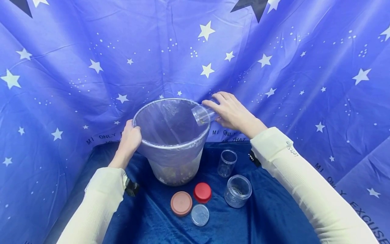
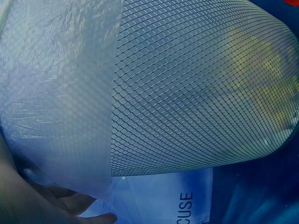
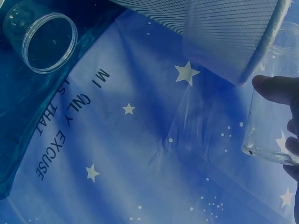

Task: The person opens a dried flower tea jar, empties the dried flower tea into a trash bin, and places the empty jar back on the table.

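A mesh wastebasket (image 1: 195, 162) with a clear plastic liner (image 2: 56, 84) folded over its rim stands on the dark blue cloth. My left hand (image 1: 131, 138) grips its rim at the left, thumb on the near side. Yellowish bits (image 2: 257, 70) show through the mesh low in the basket. At the right rim my right hand (image 1: 230, 110) holds a clear jar (image 1: 201, 115) tipped sideways, its mouth over the basket's opening. A few small bits cling inside that jar. In the right wrist view the fingers (image 3: 280, 88) wrap the jar, partly cut off by the frame.
Right of the basket stand a tall clear jar (image 1: 226, 164) and a wider one (image 1: 238, 191), both uncapped. In front lie a red lid (image 1: 202, 192), a pinkish-orange lid (image 1: 181, 203) and a clear lid (image 1: 200, 215). A blue star-patterned curtain (image 1: 170, 51) hangs behind.
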The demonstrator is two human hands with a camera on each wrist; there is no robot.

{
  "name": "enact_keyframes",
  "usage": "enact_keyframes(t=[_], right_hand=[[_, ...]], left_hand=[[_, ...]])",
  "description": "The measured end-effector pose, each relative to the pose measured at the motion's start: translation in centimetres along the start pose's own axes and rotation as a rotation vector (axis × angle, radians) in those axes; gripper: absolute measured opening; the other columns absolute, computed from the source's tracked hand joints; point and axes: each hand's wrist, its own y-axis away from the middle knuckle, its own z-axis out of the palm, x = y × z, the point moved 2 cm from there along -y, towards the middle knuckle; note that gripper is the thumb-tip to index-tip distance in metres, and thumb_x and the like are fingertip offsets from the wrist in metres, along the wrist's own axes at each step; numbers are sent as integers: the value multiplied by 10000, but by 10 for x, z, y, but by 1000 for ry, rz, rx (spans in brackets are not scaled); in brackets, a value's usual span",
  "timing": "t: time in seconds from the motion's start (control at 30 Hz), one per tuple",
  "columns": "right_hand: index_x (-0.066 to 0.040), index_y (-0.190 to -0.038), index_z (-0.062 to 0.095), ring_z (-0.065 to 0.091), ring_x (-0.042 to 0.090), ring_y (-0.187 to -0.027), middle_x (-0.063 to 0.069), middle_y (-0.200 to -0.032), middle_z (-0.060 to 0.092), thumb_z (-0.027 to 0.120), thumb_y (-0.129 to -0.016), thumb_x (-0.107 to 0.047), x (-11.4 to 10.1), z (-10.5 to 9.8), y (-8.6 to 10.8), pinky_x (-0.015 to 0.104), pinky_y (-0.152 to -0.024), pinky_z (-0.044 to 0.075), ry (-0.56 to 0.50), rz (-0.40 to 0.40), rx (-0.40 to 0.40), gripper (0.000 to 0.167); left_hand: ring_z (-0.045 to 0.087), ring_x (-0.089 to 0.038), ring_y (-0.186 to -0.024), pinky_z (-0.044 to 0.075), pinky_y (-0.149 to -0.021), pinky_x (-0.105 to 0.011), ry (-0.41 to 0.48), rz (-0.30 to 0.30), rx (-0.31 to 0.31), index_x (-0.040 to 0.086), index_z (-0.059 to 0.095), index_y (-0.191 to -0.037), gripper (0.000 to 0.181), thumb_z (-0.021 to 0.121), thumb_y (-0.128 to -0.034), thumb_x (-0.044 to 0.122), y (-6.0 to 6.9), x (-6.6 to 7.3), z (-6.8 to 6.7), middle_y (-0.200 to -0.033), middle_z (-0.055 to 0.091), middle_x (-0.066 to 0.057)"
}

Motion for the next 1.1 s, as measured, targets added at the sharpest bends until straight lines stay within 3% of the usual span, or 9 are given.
enact_keyframes(t=[0.4, 0.57, 0.7, 0.9, 1.1], right_hand=[[-166, -1412, 450, 470, 487, -1252, 310, -1347, 476, 693, -695, 59, 3, -1, 4, 600, -1059, 403, -60, 78, -84, 790], [-204, -1422, 451, 488, 478, -1196, 299, -1285, 491, 697, -702, 53, 5, -3, 6, 589, -1023, 426, -75, 103, -88, 803], [-174, -1435, 425, 499, 447, -1162, 253, -1246, 521, 721, -694, 27, 8, -2, 7, 577, -1002, 430, -99, 143, -95, 823], [-108, -1450, 388, 461, 399, -1234, 200, -1336, 522, 781, -721, -34, 13, -3, 8, 550, -1078, 380, -246, 288, -134, 831], [-128, -1460, 393, 470, 348, -1212, 160, -1353, 538, 810, -743, -88, 16, -6, 8, 546, -1035, 394, -445, 423, -103, 830]], left_hand=[[312, -412, -1455, 231, -1169, -591, 0, 4, 7, 33, 297, -1508, 563, 271, -965, 181, 0, 0, 0, -1539, 386, -204], [317, -411, -1453, 232, -1170, -587, 3, -2, 7, 37, 297, -1509, 561, 271, -968, 182, 1, 0, 0, -1534, 394, -206], [311, -406, -1457, 227, -1176, -584, 9, 0, 7, 39, 287, -1517, 566, 265, -970, 180, 1, -1, 0, -1541, 386, -203], [314, -405, -1456, 234, -1174, -582, 8, 3, 8, 42, 289, -1518, 569, 263, -967, 179, 1, -1, 1, -1543, 385, -199], [322, -402, -1452, 239, -1172, -581, 8, -6, 5, 45, 296, -1514, 562, 272, -971, 189, 0, -1, 1, -1535, 396, -196]])
